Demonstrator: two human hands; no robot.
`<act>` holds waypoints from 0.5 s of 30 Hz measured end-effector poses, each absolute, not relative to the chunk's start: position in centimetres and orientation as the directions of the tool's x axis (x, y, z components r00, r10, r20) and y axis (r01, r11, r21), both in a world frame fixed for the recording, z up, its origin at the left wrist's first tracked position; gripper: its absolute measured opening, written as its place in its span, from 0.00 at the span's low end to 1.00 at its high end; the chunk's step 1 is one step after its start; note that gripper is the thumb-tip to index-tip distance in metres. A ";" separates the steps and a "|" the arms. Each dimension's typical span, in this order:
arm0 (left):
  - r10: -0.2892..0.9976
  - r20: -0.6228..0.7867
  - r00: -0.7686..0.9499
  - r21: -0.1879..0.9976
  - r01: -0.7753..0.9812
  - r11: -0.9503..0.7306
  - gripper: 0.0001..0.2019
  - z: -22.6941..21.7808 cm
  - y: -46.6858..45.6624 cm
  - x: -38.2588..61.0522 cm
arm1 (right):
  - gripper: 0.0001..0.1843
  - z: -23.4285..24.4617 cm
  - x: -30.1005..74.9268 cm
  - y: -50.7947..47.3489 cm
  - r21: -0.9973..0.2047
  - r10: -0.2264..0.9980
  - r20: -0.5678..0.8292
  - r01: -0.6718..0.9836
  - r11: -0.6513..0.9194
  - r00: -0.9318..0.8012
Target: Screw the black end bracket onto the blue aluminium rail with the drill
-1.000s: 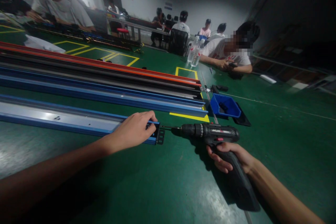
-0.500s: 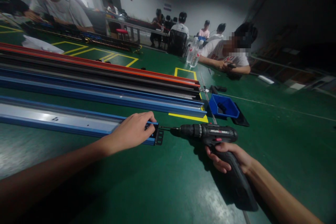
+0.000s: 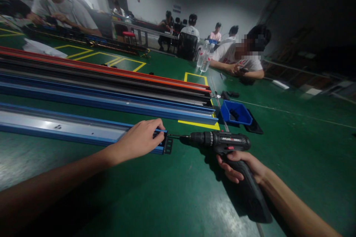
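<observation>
A black cordless drill (image 3: 229, 141) is gripped by its handle in my right hand (image 3: 236, 166). Its long bit (image 3: 178, 136) points left and meets the end of a blue metal rail (image 3: 69, 127) at the black end bracket (image 3: 168, 145). The bit's exact contact with a screw is too small to make out. My left hand (image 3: 141, 137) lies over that end of the rail, with fingers curled round it and the fingertips at the dark end piece. The rail's silvery channel shows to the left of the hand.
Beyond lie more long rails, blue (image 3: 125, 105), black and orange (image 3: 111, 67). A blue bin (image 3: 236, 113) with dark parts stands right of their ends. Two water bottles (image 3: 205, 57) stand farther back. A co-worker (image 3: 241, 57) leans on the table at right, another (image 3: 63, 13) at far left.
Hardly anything differs. Both hands, the drill and the rail hold their places, with only a very slight shift of the whole view.
</observation>
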State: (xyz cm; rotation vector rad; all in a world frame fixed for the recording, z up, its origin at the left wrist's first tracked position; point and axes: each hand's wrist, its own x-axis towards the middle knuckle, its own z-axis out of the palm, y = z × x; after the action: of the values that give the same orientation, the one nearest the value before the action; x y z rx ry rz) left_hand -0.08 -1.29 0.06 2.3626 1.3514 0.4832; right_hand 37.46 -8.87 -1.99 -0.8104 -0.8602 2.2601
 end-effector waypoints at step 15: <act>0.877 0.088 0.473 0.487 0.748 -0.452 0.10 0.2 -1.3 0.0 | 0.15 -2.0 37.4 -8.8 -0.724 0.689 -0.327 -0.297 -0.623 -0.647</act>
State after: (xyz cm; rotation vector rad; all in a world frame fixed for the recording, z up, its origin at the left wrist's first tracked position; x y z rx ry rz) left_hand 0.04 -1.25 0.25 2.3425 1.3623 0.4644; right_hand 37.39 -8.83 -2.03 -0.8095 -0.8605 2.2617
